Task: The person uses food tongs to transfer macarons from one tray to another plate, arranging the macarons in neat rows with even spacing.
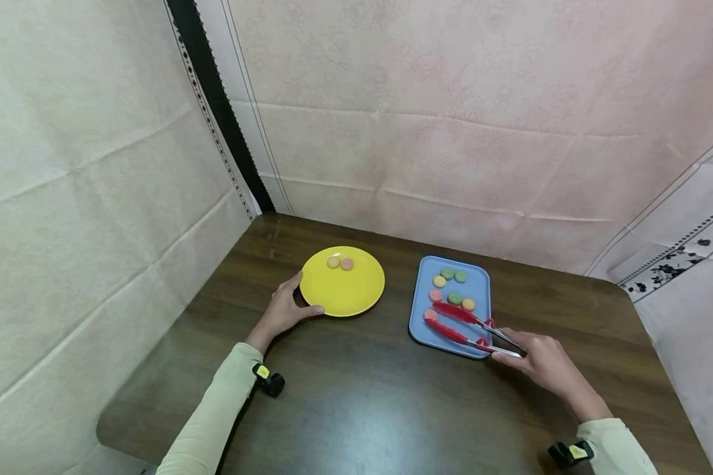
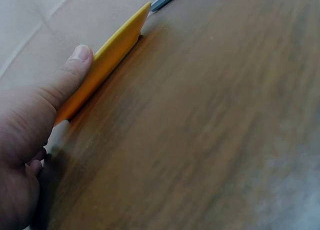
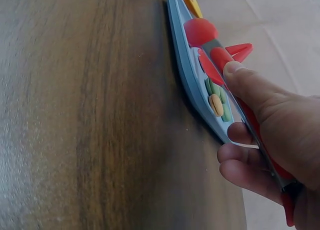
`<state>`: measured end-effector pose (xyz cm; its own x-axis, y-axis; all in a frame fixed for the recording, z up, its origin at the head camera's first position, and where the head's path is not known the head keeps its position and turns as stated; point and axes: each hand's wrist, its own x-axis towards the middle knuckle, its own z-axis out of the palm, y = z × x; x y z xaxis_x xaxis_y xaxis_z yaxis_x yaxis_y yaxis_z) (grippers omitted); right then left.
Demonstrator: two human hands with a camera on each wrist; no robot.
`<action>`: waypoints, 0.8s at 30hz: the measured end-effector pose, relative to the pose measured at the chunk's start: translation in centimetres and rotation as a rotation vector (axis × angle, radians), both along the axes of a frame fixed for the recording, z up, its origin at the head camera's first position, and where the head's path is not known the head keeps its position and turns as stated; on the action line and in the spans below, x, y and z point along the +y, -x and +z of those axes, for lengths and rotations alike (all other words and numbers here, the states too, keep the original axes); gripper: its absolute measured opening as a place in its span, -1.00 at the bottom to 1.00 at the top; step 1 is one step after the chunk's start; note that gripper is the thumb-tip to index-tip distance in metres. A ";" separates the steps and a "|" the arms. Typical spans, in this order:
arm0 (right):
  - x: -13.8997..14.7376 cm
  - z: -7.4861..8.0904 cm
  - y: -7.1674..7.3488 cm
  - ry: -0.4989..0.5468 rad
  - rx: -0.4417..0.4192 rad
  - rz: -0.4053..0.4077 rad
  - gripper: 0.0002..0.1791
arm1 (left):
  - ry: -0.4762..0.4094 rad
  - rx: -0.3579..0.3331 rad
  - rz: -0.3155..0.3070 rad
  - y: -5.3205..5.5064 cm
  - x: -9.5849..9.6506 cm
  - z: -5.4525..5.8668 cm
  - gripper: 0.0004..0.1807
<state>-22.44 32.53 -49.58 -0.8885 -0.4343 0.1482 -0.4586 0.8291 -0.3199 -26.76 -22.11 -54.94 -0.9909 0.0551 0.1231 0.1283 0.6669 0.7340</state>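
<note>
My left hand (image 1: 283, 312) holds the near-left edge of a round yellow plate (image 1: 344, 293), its thumb lying at the rim in the left wrist view. On the plate sit a pale yellow macaron (image 1: 333, 262) and a pink macaron (image 1: 347, 264). My right hand (image 1: 543, 361) grips metal tongs (image 1: 496, 336) with red tips, which reach low over a blue tray (image 1: 417, 316). Between the parted tips lies a pink macaron (image 1: 430, 315). Several other macarons, like a green one (image 1: 460, 276) and a yellow one (image 1: 468, 304), rest in the tray.
Plate and tray stand apart on a dark brown wooden table (image 1: 344, 382), near its back edge. Patterned pale cloth (image 1: 451, 165) hangs behind the table and along the left side. Each wrist carries a small black camera.
</note>
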 end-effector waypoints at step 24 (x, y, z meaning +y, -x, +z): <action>-0.6 1.1 0.6 0.105 0.027 -0.001 -0.29 | -0.011 -0.015 0.009 0.0 0.0 -0.2 0.28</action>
<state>-23.07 31.94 -48.49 -0.8841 -0.4141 0.2165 -0.4672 0.7920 -0.3930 -26.81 -22.16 -55.10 -0.9930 0.0451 0.1089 0.1114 0.6599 0.7431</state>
